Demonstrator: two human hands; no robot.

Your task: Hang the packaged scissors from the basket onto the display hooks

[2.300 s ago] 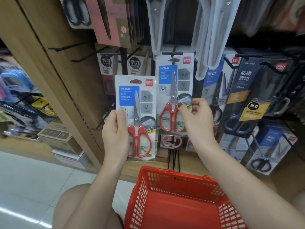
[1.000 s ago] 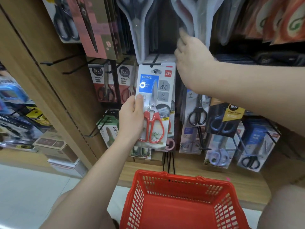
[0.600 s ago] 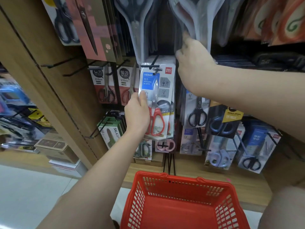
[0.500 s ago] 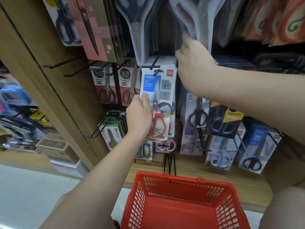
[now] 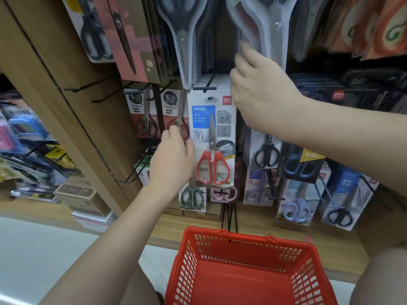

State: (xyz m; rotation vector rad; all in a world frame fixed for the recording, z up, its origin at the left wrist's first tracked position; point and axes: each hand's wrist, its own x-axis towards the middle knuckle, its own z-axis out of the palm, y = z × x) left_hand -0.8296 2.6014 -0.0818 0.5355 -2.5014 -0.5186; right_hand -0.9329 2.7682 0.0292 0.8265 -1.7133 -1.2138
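Pkg of red-handled scissors (image 5: 211, 137) hangs on a black display hook (image 5: 206, 88), centre of the rack. Card reads "HOME", "SCISSORS", a no. that looks like 6038 (small, not sure), w/ red "deli" logo top right; small grey icon boxes too fine to read. Left hand (image 5: 174, 160) is just left of the pkg at its lower edge, fingers loosely curled; can't tell if fingertips touch the card or grip anything, since they're behind its edge. Right hand (image 5: 257, 89) is up at the pkg's top right corner, fingers reaching into clear blister packs (image 5: 264, 29) above; grip hidden, can't tell. Left of the pkg, two brown cards (image 5: 154, 115) read "210mm" w/ Chinese text. Far right, dark packs w/ "deli" logo (image 5: 337, 94), partly cut off. Red basket (image 5: 244, 245) near bottom, only its back part in view. Left shelves are blurred.
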